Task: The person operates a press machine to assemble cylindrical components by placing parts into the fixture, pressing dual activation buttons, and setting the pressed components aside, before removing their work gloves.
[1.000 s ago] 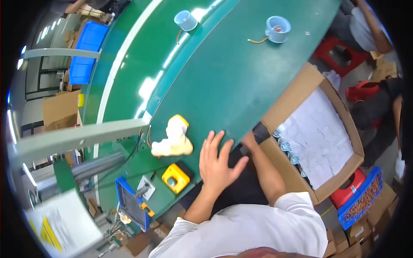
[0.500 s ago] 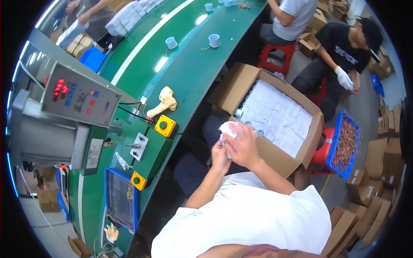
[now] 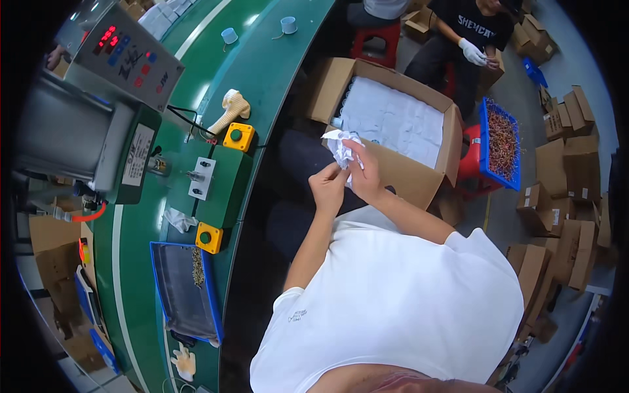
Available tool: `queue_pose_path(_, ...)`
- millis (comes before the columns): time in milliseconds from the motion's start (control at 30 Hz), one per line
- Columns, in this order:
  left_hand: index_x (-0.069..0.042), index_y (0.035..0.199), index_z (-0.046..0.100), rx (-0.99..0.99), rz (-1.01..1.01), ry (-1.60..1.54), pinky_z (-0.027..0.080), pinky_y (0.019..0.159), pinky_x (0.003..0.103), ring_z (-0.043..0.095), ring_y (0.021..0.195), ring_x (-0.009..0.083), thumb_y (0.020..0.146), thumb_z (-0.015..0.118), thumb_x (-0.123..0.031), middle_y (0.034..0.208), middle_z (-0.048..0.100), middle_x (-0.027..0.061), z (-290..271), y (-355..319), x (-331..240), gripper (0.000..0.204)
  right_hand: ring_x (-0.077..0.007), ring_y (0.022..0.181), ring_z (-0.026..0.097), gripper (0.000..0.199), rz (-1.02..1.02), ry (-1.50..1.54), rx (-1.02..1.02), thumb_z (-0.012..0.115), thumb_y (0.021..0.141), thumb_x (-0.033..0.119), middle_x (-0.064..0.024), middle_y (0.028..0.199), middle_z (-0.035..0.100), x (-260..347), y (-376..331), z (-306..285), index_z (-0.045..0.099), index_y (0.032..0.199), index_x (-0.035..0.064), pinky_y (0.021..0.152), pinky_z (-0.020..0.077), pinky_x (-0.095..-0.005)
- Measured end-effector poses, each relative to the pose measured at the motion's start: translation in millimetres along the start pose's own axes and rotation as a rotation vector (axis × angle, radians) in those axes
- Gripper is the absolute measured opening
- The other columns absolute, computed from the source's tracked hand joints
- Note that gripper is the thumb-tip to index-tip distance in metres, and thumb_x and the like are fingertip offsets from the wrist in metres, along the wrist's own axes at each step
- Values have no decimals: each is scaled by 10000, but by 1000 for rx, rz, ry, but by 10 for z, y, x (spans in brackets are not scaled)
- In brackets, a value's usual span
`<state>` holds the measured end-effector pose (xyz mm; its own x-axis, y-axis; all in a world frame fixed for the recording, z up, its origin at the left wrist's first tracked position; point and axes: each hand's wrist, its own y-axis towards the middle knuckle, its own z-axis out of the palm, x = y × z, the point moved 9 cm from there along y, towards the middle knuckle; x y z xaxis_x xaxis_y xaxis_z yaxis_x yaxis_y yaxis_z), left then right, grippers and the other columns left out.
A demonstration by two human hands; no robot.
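A crumpled piece of thin white paper (image 3: 343,148) is held up between my hands, just in front of an open cardboard box (image 3: 409,178). My left hand (image 3: 327,187) pinches its lower end, fingers closed. My right hand (image 3: 365,173) grips its right side with bent fingers. Whether something is wrapped inside the paper cannot be made out. Rows of white paper-wrapped pieces (image 3: 393,121) fill the box.
At left, a press machine (image 3: 98,124) stands over a green bench (image 3: 141,262) with a green fixture (image 3: 226,187), yellow button boxes (image 3: 208,238), a knitted glove (image 3: 230,111) and a blue tray (image 3: 187,288). A blue crate of small parts (image 3: 501,144) and a seated co-worker (image 3: 475,33) are at right.
The whole view has shifted. My right hand has moved from over the top of the white paper to its side, and the paper now stands out more loosely above my fingers.
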<state>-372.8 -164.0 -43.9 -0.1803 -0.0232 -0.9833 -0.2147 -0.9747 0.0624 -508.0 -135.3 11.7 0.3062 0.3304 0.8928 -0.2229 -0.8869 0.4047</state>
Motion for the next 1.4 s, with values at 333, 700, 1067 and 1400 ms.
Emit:
queue_pose_path(333,-64,1587,487,304,-425,-956,458,1250,412,580,1443,240,1127,510,-165,1521,602,85,656,-305,-266,472,-356,1119,693,391,-660,-472,-23,814,869,182,-116,1213,749,1200,-38,-121,788,1254,124,1017,531,-508)
queue_pose_path(700,-45,1416,586,189,-267,-776,551,1095,433,680,1289,246,1095,647,-94,1407,679,85,251,-122,254,331,-266,1336,637,401,400,697,-32,530,1143,348,-107,1432,701,-882,-383,-525,744,1343,73,1183,443,-481)
queue_pose_path(1067,5,1412,586,-95,-224,-585,549,1093,423,701,1247,265,857,766,30,1306,702,106,-1143,-569,71,584,-363,1300,683,441,832,-505,397,655,1032,275,-223,1365,745,-4637,-698,-378,743,1344,-25,1114,518,-419)
queue_pose_path(1400,0,1418,566,116,-362,-606,616,961,370,730,1132,198,1166,568,-228,1298,694,86,48,-85,552,340,-367,1395,581,494,-255,-173,215,719,1003,211,-177,1531,613,342,-50,102,637,1464,53,1186,464,-467)
